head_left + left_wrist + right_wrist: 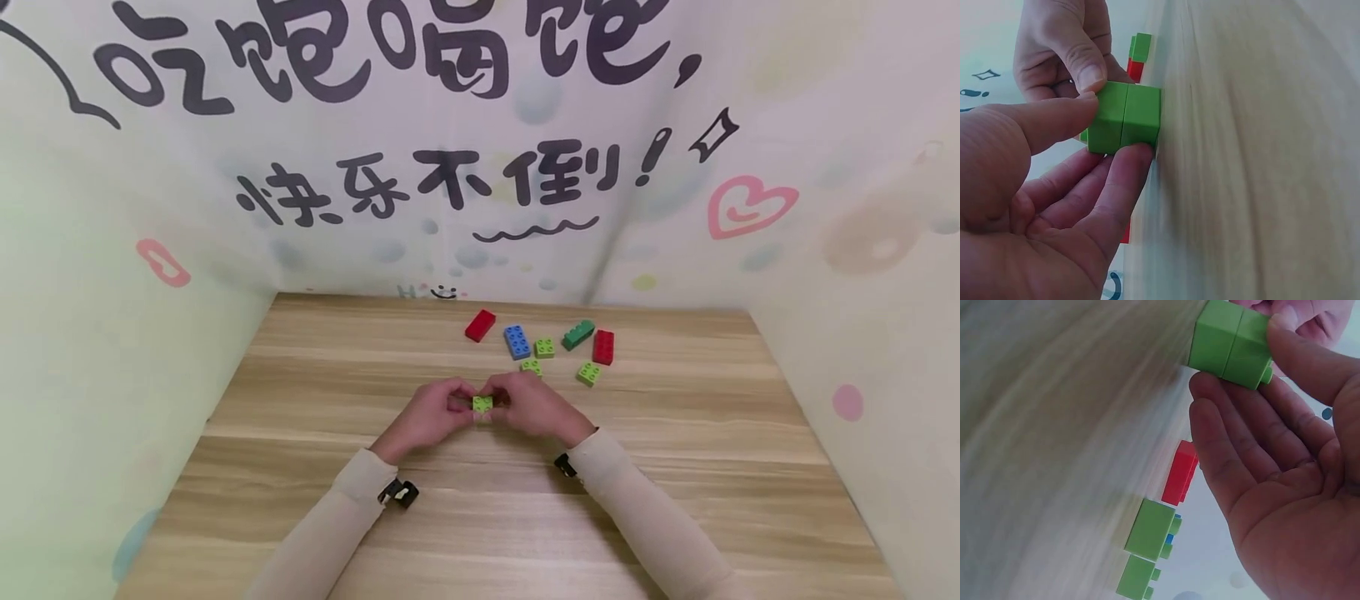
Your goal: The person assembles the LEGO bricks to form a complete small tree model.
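Observation:
Two light green building blocks, one stacked on the other with studs up, stand between the hands near the middle of the table. The seam between these stacked blocks shows in both wrist views. My left hand pinches the stack with thumb and index finger from the left. From the other side, my right hand grips it, its thumb against the upper block and its fingertips along the side. Whether the lower block touches the tabletop, I cannot tell.
Behind the hands lie a red block, a blue block, a dark green block, another red block and several light green ones. A printed cloth wall borders the wooden table.

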Available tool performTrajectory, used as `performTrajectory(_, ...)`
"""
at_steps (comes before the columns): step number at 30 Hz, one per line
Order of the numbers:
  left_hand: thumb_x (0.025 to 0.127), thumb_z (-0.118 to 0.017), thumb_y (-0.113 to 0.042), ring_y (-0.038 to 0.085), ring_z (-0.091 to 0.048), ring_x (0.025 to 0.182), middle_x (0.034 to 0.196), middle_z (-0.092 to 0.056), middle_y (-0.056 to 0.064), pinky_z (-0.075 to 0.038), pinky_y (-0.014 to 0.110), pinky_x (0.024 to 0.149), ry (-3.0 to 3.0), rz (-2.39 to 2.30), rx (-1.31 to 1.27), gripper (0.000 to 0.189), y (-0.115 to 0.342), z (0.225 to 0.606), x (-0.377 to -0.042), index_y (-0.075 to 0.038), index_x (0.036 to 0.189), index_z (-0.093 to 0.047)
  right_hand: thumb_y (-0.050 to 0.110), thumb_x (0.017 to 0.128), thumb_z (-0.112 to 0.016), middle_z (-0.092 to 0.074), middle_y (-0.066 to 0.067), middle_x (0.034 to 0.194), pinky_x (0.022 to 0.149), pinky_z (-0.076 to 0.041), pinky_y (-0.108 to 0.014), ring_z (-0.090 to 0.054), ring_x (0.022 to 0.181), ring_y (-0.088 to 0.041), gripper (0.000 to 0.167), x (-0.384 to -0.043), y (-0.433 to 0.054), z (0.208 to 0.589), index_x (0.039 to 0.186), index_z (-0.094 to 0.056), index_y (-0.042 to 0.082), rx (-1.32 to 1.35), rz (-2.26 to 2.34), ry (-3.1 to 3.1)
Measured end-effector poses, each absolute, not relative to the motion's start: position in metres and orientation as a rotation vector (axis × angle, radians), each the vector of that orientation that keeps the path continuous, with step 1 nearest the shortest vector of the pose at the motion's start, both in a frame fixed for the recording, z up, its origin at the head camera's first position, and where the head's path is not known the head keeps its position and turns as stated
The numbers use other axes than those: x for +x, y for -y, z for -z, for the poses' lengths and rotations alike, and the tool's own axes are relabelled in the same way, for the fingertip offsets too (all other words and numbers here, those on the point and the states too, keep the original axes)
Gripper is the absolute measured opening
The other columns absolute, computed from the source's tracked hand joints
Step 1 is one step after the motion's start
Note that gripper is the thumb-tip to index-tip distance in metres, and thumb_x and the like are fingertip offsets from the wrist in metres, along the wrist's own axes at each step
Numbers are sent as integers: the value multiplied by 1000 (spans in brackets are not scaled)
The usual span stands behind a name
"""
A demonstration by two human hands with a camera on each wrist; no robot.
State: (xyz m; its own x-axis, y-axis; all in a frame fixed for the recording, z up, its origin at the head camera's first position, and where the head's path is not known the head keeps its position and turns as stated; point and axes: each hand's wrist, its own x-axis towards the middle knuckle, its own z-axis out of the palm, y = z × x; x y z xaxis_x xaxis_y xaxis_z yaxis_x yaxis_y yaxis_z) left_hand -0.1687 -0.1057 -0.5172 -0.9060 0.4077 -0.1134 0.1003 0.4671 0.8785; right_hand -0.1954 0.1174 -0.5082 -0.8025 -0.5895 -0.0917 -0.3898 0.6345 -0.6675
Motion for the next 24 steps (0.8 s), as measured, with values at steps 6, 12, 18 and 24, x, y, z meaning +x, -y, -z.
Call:
performTrajectory(6,98,-77,-12,24,-75,108,123,-72,9,-63,35,89,-2421,-1362,475,27,104,516,-172,-11,123,-69,27,95,-82,-78,5,114,96,-60,-36,-72,105,-11,27,-193,-123,503,120,-76,19,-762,957,-2579)
performTrajectory(12,99,-75,-13,20,-73,109,126,-72,7,-62,36,91,-2427,-1312,532,30,105,517,-174,-12,129,-70,24,95,-81,-77,0,115,95,-61,-40,-72,106,-16,30,-197,-134,500,121,-75,12,-685,1005,-2647)
performTrajectory(18,99,-75,-12,20,-73,108,126,-71,7,-62,37,92,-2439,-1286,530,32,105,515,-172,-9,131,-69,20,97,-79,-77,-9,118,93,-62,-43,-72,108,-23,30,-206,-147,498,123,-74,5,-654,1077,-2708)
performTrajectory(24,99,-75,-13,19,-72,109,128,-71,6,-62,36,93,-2453,-1278,500,33,104,518,-171,-11,131,-69,17,97,-79,-76,-14,122,93,-62,-45,-71,112,-29,31,-216,-160,503,125,-74,4,-619,1108,-2772)
